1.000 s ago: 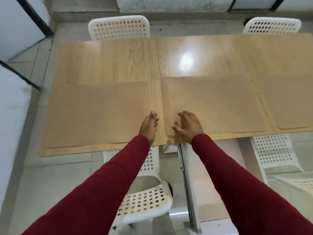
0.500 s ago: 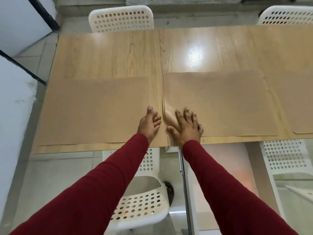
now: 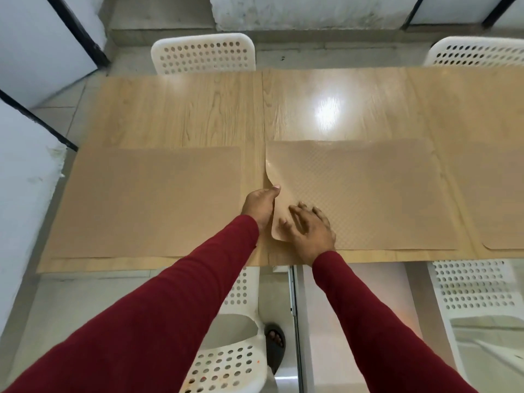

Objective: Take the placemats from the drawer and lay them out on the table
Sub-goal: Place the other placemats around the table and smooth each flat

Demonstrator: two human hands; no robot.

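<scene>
Three tan placemats lie along the near edge of the wooden table (image 3: 198, 114). The left placemat (image 3: 147, 199) lies flat. The middle placemat (image 3: 368, 194) has its near left edge curled up off the table. My left hand (image 3: 259, 207) pinches that raised edge, thumb on top. My right hand (image 3: 310, 229) rests on the same mat near its front left corner, fingers spread and holding nothing. The right placemat (image 3: 499, 199) is cut off by the frame's edge.
White perforated chairs stand at the far side (image 3: 202, 55) (image 3: 476, 52) and the near side (image 3: 226, 361) (image 3: 473, 285) of the table. A white wall panel (image 3: 25, 194) is close on the left. A sandalled foot (image 3: 274, 340) shows on the floor below.
The middle placemat's left edge has risen off the table. My left hand moved right from the gap between the mats and took hold of that edge. My right hand stayed on the mat.
</scene>
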